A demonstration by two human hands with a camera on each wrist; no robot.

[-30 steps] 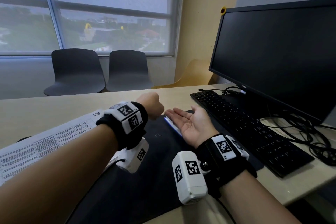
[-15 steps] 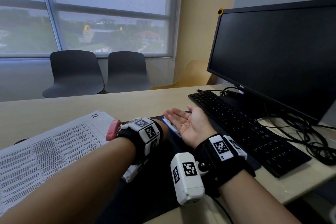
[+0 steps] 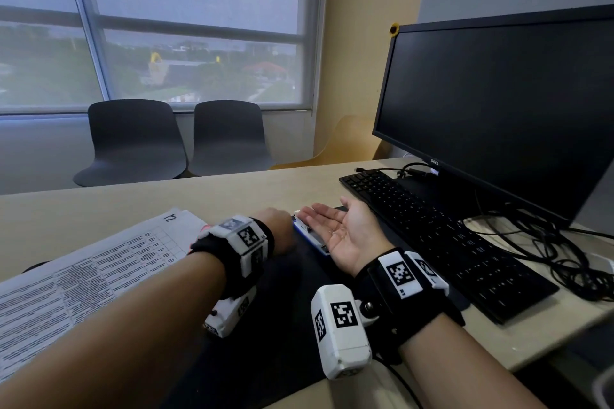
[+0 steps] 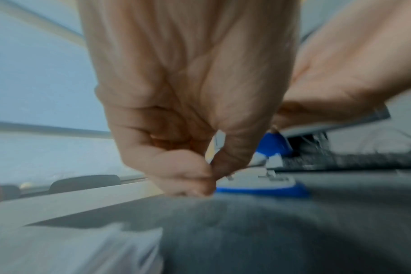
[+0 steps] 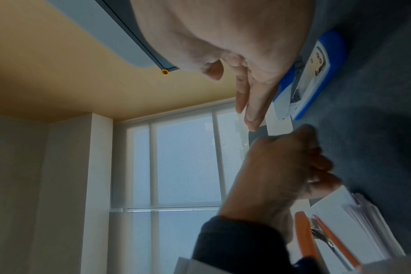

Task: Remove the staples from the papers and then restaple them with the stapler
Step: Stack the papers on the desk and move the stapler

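The left hand point(image 4: 176, 115) hangs low over the dark desk mat point(image 3: 285, 319), thumb and forefinger tips pressed together; blur hides whether anything tiny sits between them. The right hand point(image 3: 345, 229) lies palm up with straight, relaxed fingers, holding nothing, its back resting on the blue-and-white stapler point(image 5: 315, 74), which it partly covers. The papers point(image 3: 83, 279) lie left of the mat, cut off by the frame edge. An orange staple remover point(image 5: 326, 239) rests on them, mostly hidden behind the left wrist in the head view.
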